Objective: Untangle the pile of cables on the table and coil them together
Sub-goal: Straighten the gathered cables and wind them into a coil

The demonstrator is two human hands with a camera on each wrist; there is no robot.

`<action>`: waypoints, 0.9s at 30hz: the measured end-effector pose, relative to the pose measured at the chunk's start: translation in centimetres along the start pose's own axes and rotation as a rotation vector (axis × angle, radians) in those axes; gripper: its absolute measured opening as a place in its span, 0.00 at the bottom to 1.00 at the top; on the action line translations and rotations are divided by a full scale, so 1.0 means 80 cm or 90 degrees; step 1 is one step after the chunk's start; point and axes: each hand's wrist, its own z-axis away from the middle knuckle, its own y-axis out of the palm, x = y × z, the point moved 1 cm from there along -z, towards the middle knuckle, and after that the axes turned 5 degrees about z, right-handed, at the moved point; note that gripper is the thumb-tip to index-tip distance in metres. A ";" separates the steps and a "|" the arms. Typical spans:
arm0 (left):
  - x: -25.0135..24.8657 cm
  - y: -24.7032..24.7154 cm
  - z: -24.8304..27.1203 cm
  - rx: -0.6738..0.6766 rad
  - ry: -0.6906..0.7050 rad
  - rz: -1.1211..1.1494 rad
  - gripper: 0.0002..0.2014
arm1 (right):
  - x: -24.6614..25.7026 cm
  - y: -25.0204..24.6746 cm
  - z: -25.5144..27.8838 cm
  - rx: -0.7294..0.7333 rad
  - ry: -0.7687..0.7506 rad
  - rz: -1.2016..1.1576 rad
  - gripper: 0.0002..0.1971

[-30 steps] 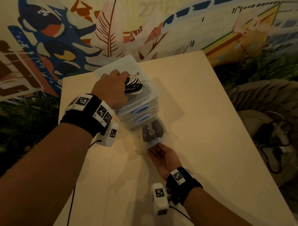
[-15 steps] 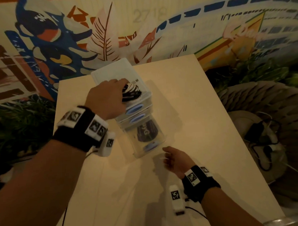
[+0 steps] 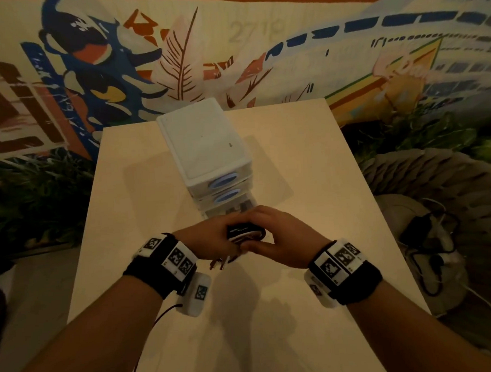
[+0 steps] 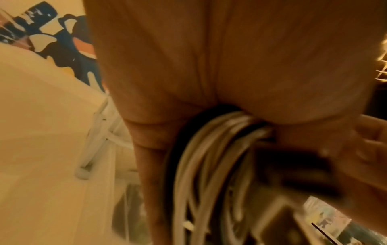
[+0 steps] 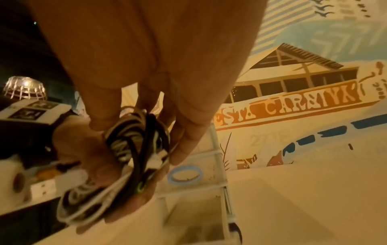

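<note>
Both forearms converge above the worktop (image 3: 308, 160). The left hand (image 3: 210, 238) and right hand (image 3: 286, 237) both grip one cable bundle (image 3: 245, 232) (black and white strands), just before one drawer unit (image 3: 203, 142) with three drawers.

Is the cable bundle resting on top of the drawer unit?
No, the cable bundle is held between both hands in front of the drawer unit, whose top is bare.

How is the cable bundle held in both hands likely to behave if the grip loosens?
The cable bundle is probably floppy: its thin black and white loops sag below the left hand. With no tie visible, the loops would likely spring apart. It looks light, pinched by the right hand.
</note>
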 end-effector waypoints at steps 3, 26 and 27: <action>-0.001 -0.003 0.000 0.017 -0.034 0.095 0.26 | -0.007 0.006 -0.006 0.007 0.008 0.001 0.26; 0.056 0.010 -0.022 -0.387 -0.095 -0.303 0.16 | -0.073 0.040 -0.094 0.034 0.311 0.096 0.14; 0.057 0.010 -0.019 -0.417 -0.090 -0.313 0.15 | -0.072 0.041 -0.097 0.046 0.314 0.111 0.15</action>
